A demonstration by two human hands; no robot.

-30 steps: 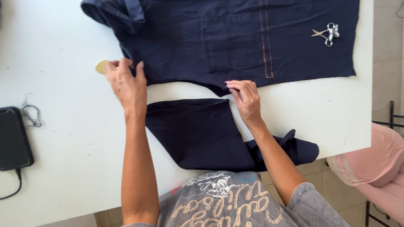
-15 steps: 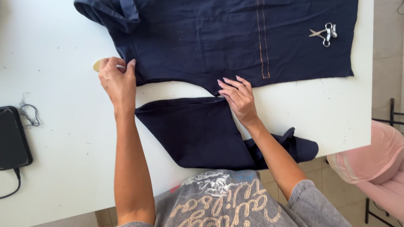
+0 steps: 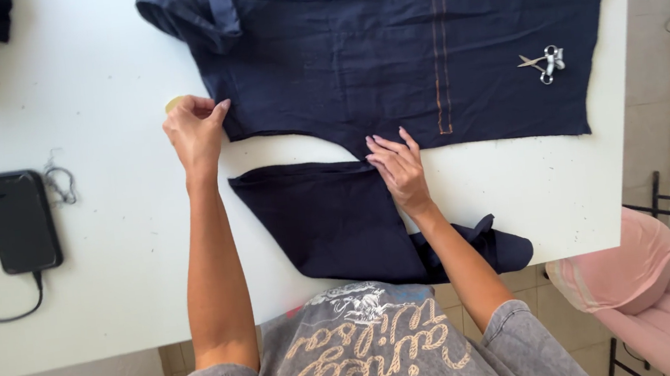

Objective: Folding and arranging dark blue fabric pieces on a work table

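Shifted slightly leftward since the earlier frame, the left hand (image 3: 196,132) is pinched shut on the large navy fabric panel (image 3: 421,63) at its nine-o'clock edge, the right hand (image 3: 399,165) is pressed flat, fingers spread, at six o'clock; smoothing seems underway, careful alignment with the smaller navy piece (image 3: 330,222) being needed.

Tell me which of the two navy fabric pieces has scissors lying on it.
The larger, farther navy piece; small scissors lie near its right end. The nearer piece has none.

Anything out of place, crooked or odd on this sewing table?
Mildly. Small scissors lie on the large navy fabric panel rather than on the white table. The smaller navy piece hangs over the table's near edge. The panel's top-left corner is bunched, not flat. No damage visible.
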